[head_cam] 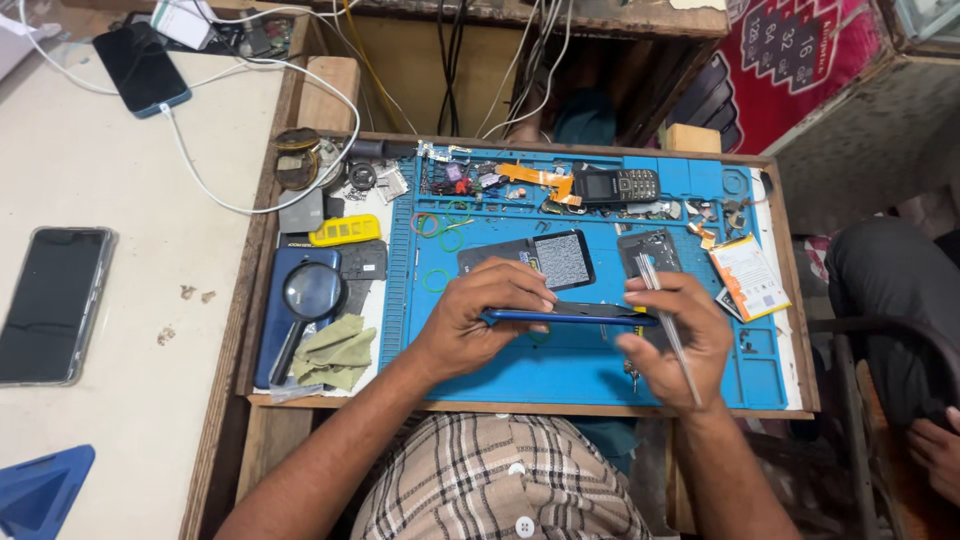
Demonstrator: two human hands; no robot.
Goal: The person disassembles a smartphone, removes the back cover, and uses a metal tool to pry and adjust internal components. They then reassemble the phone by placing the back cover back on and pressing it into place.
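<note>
Head view, looking down over a checked shirt (500,490) at the bottom edge, forearms reaching out to a work tray. Left hand (470,320) curled around the left end of a blue phone (570,316), held edge-on just above the blue work mat (560,375); fingers folded over its top edge, thumb beneath. Right hand (675,335) closed on the phone's right end, and the same hand pinches metal tweezers (668,330) that run slantwise across the palm, tips up past the fingers. Phone level, over the mat's middle, touching both hands.

Left of the mat, on the near tray: folded olive cloth (335,350), magnifying glass (305,300) lying on a dark blue flat piece. Behind them a yellow keypad part (345,231).

Just beyond the held phone, flat on the mat: a dark back panel and a small grey-faced screen module (562,258), a metal frame piece (650,250) to its right. Further right, a white and orange battery pack (750,277) near the tray's rim.

Far edge of mat: black keypad phone (615,184), an orange flex strip (535,178), loose small parts, green rubber bands (440,225).

Off the tray to the left, a pale tabletop (130,250) with one dark smartphone (50,305) lying flat and another smartphone on a white cable (140,68) farther back. Another person's hand (940,455) shows at the right edge.
</note>
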